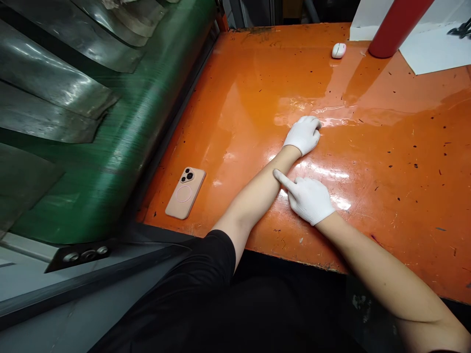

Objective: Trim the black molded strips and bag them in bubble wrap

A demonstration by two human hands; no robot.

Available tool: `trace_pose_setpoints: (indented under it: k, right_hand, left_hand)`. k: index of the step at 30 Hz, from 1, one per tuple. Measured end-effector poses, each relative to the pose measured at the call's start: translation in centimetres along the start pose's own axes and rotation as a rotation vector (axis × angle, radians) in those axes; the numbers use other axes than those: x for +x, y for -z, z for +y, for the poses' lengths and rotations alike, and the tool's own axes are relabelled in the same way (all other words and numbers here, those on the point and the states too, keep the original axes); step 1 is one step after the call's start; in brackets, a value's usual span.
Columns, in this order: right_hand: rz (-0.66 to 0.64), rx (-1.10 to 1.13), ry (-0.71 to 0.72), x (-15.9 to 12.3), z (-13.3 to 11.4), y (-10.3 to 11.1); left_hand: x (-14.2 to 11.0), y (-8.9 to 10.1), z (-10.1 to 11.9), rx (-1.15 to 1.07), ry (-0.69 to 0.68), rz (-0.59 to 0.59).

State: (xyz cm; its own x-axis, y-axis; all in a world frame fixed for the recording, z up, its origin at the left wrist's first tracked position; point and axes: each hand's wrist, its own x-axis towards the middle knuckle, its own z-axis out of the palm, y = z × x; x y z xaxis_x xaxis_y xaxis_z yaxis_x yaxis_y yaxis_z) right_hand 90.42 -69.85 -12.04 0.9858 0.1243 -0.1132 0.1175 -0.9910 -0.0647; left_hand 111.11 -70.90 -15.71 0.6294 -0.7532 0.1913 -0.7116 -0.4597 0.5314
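Observation:
My left hand (302,135), in a white knit glove, rests palm down on the orange tabletop (368,162). Its fingers are curled under, and no object shows in it. My right hand (311,200), gloved the same way, has its index finger stretched out, with the tip touching my bare left forearm (257,191). The other fingers of the right hand are bent, and I see nothing held there. To the left of my forearm lies a phone (185,192) in a pinkish-beige case, its camera side up.
A green conveyor belt (121,147) carrying shiny metallic-looking sheets (55,73) runs along the left. At the far right of the table are a white computer mouse (338,50), a red cylinder (399,24) and white paper (437,51).

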Motion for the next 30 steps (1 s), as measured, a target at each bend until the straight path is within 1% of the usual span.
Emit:
trace_pose_setpoints:
  k: [6, 12, 18, 24, 30]
  right_hand:
    - [-0.001, -0.008, -0.009, 0.0, 0.0, 0.3]
    - [0.030, 0.007, -0.042, 0.1, 0.3, 0.3]
    - [0.071, 0.062, 0.013, -0.1, 0.2, 0.2]
    - [0.158, 0.115, 0.089, -0.2, 0.1, 0.0]
    - [0.281, 0.103, 0.090, -0.2, 0.5, -0.9]
  left_hand:
    - [0.0, 0.0, 0.2, 0.020, -0.004, -0.002]
    - [0.0, 0.0, 0.3, 0.035, 0.000, 0.000]
    - [-0.1, 0.2, 0.5, 0.056, 0.004, -0.005]
    - [0.0, 0.0, 0.5, 0.072, 0.002, 0.001]
    - [-0.1, 0.2, 0.8, 0.063, 0.009, -0.005]
